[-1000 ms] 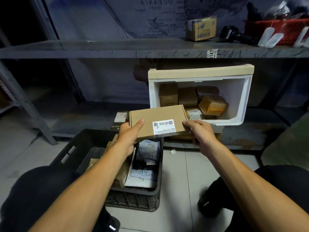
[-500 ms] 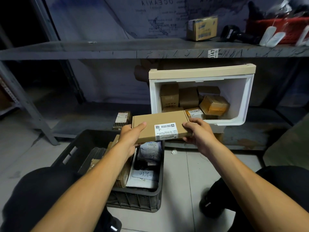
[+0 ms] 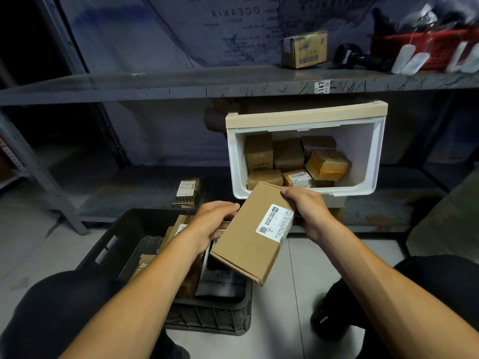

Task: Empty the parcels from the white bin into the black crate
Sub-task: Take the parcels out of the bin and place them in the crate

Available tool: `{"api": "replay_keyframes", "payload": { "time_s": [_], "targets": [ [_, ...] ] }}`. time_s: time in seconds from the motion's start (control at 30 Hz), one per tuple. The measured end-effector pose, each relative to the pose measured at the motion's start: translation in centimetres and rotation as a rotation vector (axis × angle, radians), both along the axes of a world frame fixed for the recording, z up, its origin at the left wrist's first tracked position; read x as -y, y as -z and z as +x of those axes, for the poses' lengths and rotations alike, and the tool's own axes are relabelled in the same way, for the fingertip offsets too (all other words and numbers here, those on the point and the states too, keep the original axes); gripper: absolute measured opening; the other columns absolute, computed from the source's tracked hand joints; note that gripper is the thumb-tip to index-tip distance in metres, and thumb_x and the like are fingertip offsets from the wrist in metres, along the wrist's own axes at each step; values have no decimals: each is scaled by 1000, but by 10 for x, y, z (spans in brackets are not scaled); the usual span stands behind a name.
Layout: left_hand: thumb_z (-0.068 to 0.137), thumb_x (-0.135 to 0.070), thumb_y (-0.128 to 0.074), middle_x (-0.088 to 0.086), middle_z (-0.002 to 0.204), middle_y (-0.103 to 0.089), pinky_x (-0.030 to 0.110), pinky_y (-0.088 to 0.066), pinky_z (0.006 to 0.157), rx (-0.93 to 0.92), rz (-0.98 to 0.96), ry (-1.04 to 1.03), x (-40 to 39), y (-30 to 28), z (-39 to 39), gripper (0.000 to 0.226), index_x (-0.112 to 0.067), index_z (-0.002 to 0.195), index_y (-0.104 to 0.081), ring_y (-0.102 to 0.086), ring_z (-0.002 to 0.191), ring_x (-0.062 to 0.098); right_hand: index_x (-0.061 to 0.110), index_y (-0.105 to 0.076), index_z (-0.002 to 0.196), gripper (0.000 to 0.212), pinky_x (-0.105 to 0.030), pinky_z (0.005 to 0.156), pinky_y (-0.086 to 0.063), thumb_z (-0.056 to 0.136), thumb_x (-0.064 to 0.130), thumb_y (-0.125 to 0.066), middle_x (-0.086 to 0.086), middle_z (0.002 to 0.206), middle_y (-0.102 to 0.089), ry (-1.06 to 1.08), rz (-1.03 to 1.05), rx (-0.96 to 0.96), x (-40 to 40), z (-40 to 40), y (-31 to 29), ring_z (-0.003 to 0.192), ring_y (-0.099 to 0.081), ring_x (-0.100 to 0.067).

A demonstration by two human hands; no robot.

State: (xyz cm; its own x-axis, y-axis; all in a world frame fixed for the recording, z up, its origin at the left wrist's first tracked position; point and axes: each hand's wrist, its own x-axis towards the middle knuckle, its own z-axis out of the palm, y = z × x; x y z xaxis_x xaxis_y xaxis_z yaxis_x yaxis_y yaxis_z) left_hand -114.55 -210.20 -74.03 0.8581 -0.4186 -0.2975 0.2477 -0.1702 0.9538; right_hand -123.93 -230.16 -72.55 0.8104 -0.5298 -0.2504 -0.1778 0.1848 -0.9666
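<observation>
Stockroom: steel shelving, parcels

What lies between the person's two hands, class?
In the head view, a flat cardboard parcel, tilted, lies between the left hand and right hand, above the black crate.

Up and right of the grip, on the upper shelf: a small cardboard box, a black scanner, a red basket. Left of the grip, on the lower shelf, a labelled packet. Behind, a map sheet.
</observation>
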Motion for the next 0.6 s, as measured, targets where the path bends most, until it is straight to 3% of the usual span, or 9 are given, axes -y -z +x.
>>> {"api": "replay_keyframes", "payload": {
  "time_s": [0.1, 0.27, 0.4, 0.47, 0.53, 0.6],
  "targets": [
    [93, -34, -69, 0, 99, -78, 34, -59, 80, 40, 43, 99, 3, -5, -7, 17, -26, 109, -74, -73, 95, 16, 18, -68, 106, 18, -36, 73, -60, 99, 32, -61, -9, 84, -78, -37, -13, -19, -3, 1, 1, 82, -77, -24],
    [97, -24, -65, 3, 102, -77, 30, -60, 72, 23, 19, 184, 6, -8, -13, 23, -22, 120, -68, -75, 93, 18, 16, -66, 109, 23, -34, 71, -58, 99, 37, -62, -10, 88, -77, -40, 22, 16, -6, -2, 2, 81, -77, -23],
    [101, -18, -59, 9, 109, -76, 42, -60, 84, -18, -120, 57, 9, -2, -9, 31, -20, 132, -59, -73, 102, 25, 18, -63, 123, 36, -35, 72, -55, 97, 43, -63, -9, 101, -77, -114, 99, 115, -5, -4, 1, 84, -74, -21],
    [102, -18, -55, 11, 114, -73, 48, -57, 92, -71, -223, -62, 10, 1, -3, 35, -17, 137, -54, -70, 107, 27, 18, -60, 131, 45, -36, 73, -56, 93, 41, -69, -2, 94, -78, -202, 103, 114, -7, -6, 1, 77, -74, -16],
    [103, -16, -53, 12, 117, -71, 48, -56, 92, -120, -321, -172, 11, 4, 2, 38, -17, 141, -50, -69, 108, 27, 18, -62, 131, 47, -37, 77, -56, 90, 38, -73, 1, 92, -75, -271, 51, 73, -11, -6, 0, 77, -72, -12],
    [105, -12, -49, 13, 120, -70, 45, -57, 85, -159, -422, -259, 12, 6, 5, 40, -16, 144, -45, -68, 108, 25, 20, -66, 122, 36, -37, 80, -58, 90, 36, -73, -3, 105, -73, -322, -45, 32, -18, -7, 0, 93, -72, -18]
  ]
}}
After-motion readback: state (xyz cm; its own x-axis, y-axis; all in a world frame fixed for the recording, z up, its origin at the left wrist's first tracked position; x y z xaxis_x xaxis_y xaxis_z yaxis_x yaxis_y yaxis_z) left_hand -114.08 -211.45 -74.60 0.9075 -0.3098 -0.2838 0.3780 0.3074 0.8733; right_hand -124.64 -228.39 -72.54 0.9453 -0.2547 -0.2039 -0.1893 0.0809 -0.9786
